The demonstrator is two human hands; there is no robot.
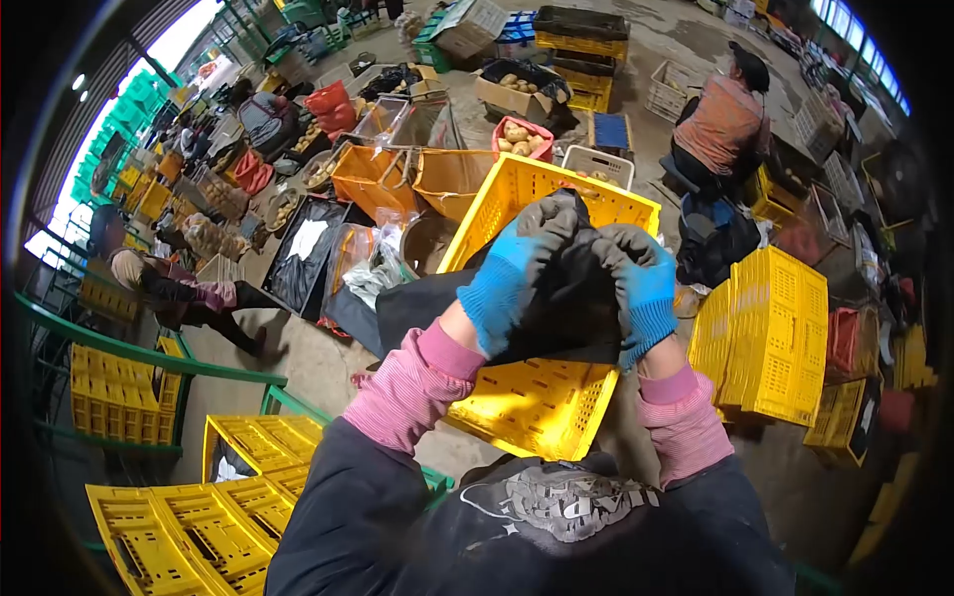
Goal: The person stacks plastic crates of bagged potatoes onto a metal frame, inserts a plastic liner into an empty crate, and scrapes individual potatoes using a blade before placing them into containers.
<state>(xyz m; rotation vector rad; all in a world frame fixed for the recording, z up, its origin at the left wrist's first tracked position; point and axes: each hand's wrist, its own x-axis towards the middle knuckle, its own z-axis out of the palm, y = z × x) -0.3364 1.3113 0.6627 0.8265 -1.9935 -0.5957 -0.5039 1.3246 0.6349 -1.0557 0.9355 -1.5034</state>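
Note:
Both my hands wear blue knitted gloves with grey palms and fingers. My left hand (524, 260) is closed on the edge of a black plastic liner (558, 316). At the other side of the same edge, my right hand (636, 273) pinches the liner too. The black sheet hangs between my hands and spreads off to the left. Below it stands a yellow plastic crate (542, 397), its perforated bottom and near wall showing under the sheet. The crate's far part shows beyond my hands, and the liner hides its middle.
Folded yellow crates (760, 333) are stacked at the right, with more yellow crates (199, 526) at the lower left. A green rail (149, 348) runs along the left. Beyond lie a red bag of potatoes (522, 139) and orange bins (373, 179). A person (723, 124) sits at upper right.

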